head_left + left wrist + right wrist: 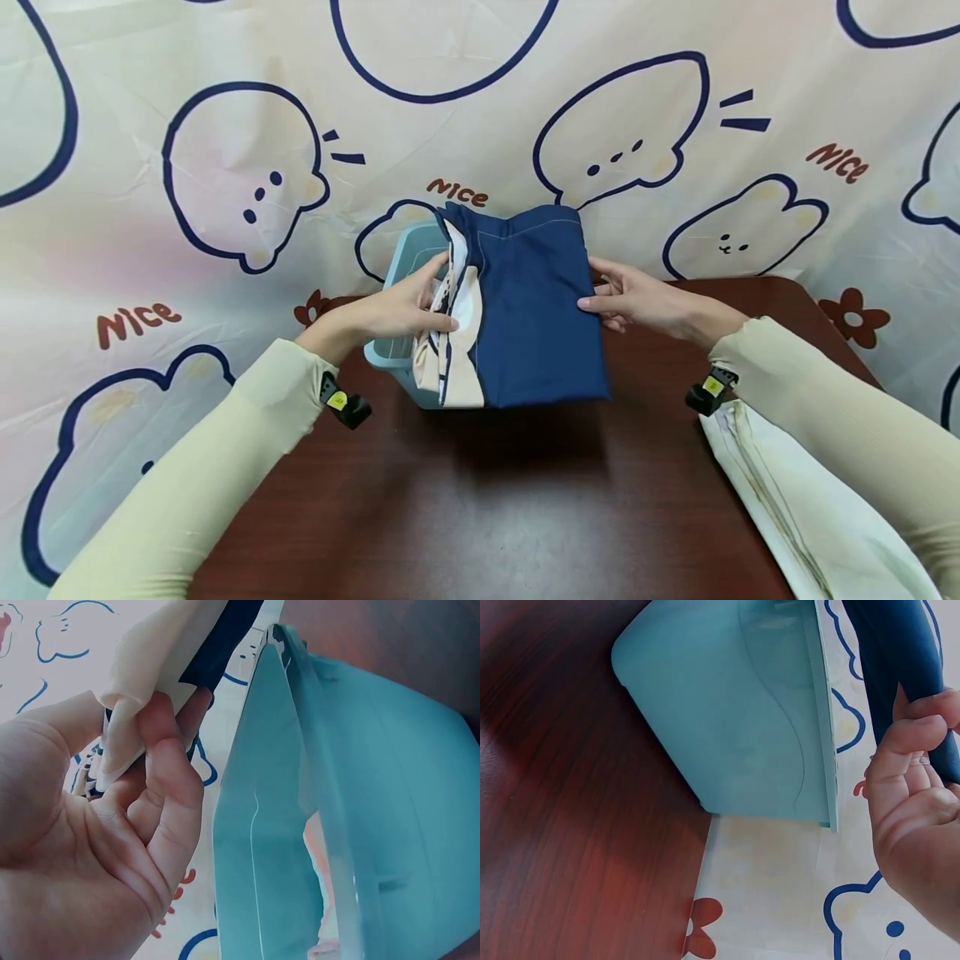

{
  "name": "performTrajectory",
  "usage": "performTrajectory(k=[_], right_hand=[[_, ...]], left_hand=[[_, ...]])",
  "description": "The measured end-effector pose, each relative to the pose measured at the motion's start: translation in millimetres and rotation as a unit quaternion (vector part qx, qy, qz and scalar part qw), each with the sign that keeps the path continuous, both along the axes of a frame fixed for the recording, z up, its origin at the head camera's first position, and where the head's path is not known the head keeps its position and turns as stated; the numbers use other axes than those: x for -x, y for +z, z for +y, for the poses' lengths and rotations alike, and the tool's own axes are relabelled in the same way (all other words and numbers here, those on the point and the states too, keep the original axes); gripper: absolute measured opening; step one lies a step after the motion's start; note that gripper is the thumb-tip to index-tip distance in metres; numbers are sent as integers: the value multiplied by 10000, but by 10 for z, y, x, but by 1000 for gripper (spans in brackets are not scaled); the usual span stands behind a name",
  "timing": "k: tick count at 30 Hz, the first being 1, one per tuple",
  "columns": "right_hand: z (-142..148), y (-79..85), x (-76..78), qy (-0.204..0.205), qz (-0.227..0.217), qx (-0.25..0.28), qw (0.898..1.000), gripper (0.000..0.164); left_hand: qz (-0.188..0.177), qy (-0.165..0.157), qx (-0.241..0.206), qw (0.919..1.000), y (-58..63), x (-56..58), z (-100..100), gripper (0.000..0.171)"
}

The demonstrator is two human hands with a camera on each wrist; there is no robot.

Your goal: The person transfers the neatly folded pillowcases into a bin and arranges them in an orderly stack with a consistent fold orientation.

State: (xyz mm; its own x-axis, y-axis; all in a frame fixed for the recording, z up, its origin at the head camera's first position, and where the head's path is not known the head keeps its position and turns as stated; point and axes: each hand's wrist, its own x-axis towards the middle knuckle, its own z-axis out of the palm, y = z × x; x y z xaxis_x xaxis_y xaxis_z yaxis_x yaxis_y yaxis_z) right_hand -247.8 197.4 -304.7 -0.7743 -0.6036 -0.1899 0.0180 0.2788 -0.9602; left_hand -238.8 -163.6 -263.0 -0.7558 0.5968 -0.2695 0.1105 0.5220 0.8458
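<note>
Both hands hold up a folded cloth (pixel 536 325), navy blue with a cream and white printed strip at its left side. My left hand (pixel 412 300) grips its left edge, thumb in front; in the left wrist view the fingers curl round the cream layers (pixel 139 667). At the opposite edge, my right hand (pixel 630 298) pinches the navy fabric (pixel 911 656) between thumb and fingers. Behind and below the cloth stands a light blue plastic bin (pixel 384 360), largely covered by it in the head view. Something pale pink (pixel 324 892) shows inside the bin.
A dark reddish-brown wooden table (pixel 525 525) carries the bin near its back edge. Folded white fabric (pixel 817 508) lies at the right, partly under my right forearm. A printed cartoon curtain (pixel 480 150) hangs behind the table.
</note>
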Motion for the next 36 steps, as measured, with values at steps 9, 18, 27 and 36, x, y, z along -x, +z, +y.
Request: performTrajectory(k=[9,18,27,36], right_hand=[[-92,3,66,22,49,61,10000,75],[-198,-6,127,-1,78,66,9999,76],[-311,16,190,-139,93,62,9998,75],[-429,81,257,-151,133,69,9998,76]], left_hand=[[-182,40,-13,9998,6,68,-90,101],[-71,224,276,9993,8,114,-152,104],[9,295,694,9972,39,164,-226,106],[84,368,760,9964,108,248,-291,104]])
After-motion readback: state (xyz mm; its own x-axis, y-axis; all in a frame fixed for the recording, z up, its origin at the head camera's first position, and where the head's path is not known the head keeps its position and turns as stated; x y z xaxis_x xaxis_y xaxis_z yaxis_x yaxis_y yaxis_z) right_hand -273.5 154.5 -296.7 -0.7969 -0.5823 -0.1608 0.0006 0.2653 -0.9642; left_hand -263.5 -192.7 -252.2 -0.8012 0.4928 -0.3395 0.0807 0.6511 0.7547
